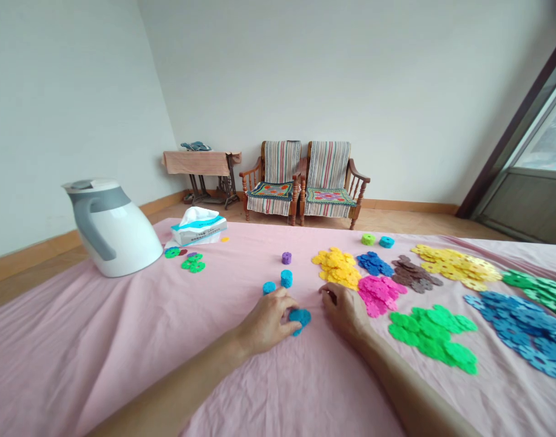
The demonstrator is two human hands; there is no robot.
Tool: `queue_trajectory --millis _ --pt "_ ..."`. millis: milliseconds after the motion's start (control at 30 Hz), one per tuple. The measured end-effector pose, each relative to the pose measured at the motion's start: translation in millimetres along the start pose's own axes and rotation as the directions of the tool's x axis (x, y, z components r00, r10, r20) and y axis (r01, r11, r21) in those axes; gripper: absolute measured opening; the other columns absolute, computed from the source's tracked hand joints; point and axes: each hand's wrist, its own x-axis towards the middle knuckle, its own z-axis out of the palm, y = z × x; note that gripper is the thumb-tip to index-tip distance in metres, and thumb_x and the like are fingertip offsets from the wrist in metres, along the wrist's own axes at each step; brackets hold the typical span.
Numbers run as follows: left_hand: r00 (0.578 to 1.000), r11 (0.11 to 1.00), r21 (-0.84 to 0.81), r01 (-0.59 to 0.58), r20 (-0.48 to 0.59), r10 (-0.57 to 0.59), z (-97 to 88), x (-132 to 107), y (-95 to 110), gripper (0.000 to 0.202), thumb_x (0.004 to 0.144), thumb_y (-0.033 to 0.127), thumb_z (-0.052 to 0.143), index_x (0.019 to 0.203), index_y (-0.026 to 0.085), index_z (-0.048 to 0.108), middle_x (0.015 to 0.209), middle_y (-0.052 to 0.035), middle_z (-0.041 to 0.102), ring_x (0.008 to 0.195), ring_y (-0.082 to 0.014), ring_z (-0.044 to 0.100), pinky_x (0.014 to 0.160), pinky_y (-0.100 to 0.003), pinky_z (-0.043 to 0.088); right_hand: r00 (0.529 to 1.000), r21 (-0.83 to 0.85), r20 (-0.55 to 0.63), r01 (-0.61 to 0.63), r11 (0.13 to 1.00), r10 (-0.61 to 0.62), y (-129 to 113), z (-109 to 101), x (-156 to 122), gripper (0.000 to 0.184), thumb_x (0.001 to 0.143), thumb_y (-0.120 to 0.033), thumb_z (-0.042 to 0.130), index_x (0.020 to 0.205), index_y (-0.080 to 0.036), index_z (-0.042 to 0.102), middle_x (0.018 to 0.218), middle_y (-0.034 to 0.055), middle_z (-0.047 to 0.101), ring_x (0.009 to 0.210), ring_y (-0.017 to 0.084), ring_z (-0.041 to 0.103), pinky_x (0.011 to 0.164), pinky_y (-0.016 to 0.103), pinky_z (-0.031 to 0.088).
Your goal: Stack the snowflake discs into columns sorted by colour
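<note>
My left hand (271, 321) is closed around a short stack of blue snowflake discs (300, 316), its thumb and fingers gripping the sides. Just beyond that hand stand two more blue disc stacks, one (286, 278) in full view and the other (269, 287) partly behind my fingers. A small purple stack (286, 258) stands farther back. My right hand (346, 308) rests on the cloth with its fingers curled in; whatever they may hold is hidden. Beside it lie a yellow disc pile (337, 267) and a pink disc pile (379, 295).
Rightward spread piles of bright green (430, 334), brown (414, 274), dark blue (374, 263) and larger blue discs (528, 328). Lime (368, 239) and blue stacks (386, 242) stand at the back. On the left are a white kettle (123, 237), a tissue box (200, 230) and loose green discs (193, 263).
</note>
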Motion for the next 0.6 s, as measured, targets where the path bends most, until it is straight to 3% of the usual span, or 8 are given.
queue_trajectory --millis 167,300,433,500,600 --pt "0.999 0.999 -0.042 0.024 -0.034 -0.026 4.3 1 -1 0.006 0.07 0.018 0.065 0.075 0.017 0.063 0.074 -0.001 0.056 0.07 -0.0151 0.053 0.061 -0.023 0.042 1.0 -0.006 0.003 -0.001 1.0 0.001 1 1 1 0.023 0.081 -0.023 0.043 0.08 -0.019 0.066 0.077 0.0029 0.068 0.072 0.015 0.06 0.058 0.021 0.035" --pt "0.998 0.998 -0.049 0.03 -0.058 -0.033 1.3 1 -1 0.017 0.061 0.015 0.07 0.073 0.017 0.059 0.077 0.0004 0.056 0.066 -0.0129 0.053 0.06 -0.022 0.042 1.0 -0.012 0.006 0.008 1.0 -0.008 4 4 2 0.024 0.082 -0.023 0.042 0.083 -0.02 0.066 0.078 0.0026 0.068 0.071 0.014 0.06 0.059 0.021 0.035" --pt "0.989 0.999 -0.037 0.036 -0.142 -0.041 -18.5 3 -11 0.019 0.065 0.017 0.068 0.081 0.018 0.059 0.082 0.0 0.057 0.07 -0.0134 0.053 0.065 -0.023 0.043 1.0 -0.013 0.004 0.01 1.0 -0.01 2 2 0 0.025 0.082 -0.024 0.041 0.083 -0.019 0.066 0.075 0.0024 0.068 0.068 0.014 0.059 0.058 0.021 0.034" --pt "0.963 0.998 -0.003 0.063 -0.262 -0.062 -30.5 5 -22 0.018 0.067 0.016 0.066 0.084 0.018 0.059 0.084 0.0003 0.058 0.07 -0.0129 0.053 0.065 -0.023 0.043 1.0 -0.007 -0.002 0.016 1.0 -0.016 -1 -1 -2 0.026 0.083 -0.023 0.041 0.083 -0.019 0.066 0.076 0.0026 0.068 0.068 0.014 0.059 0.058 0.021 0.034" --pt "0.944 0.995 0.023 0.1 -0.318 -0.088 -42.4 6 -38 0.019 0.067 0.013 0.064 0.085 0.018 0.061 0.08 0.0004 0.057 0.073 -0.0142 0.054 0.068 -0.024 0.043 1.0 -0.002 0.001 0.013 1.0 -0.013 -6 -6 -5 0.027 0.083 -0.023 0.04 0.084 -0.019 0.066 0.077 0.003 0.068 0.068 0.014 0.058 0.059 0.021 0.035"
